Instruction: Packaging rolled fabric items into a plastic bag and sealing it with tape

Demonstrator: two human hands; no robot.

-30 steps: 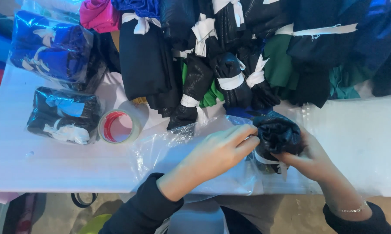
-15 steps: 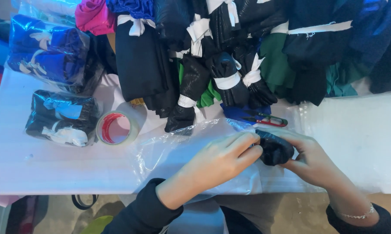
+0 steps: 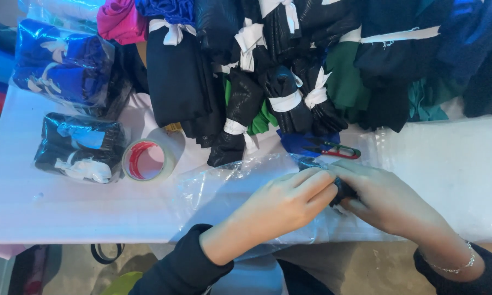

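Both hands meet at the near middle of the white table [image 3: 66,213], pressed together over a small dark bundle [image 3: 341,190] that is mostly hidden between them. The left hand [image 3: 281,199] and right hand [image 3: 385,199] both clasp it, fingers curled, on top of a clear plastic bag [image 3: 218,186]. Just beyond lie red-handled snips [image 3: 336,150]. To the left sits a roll of tape [image 3: 147,159] (red inside), beside a bagged black bundle [image 3: 79,146]. Tied dark garments [image 3: 267,65] pile along the far side
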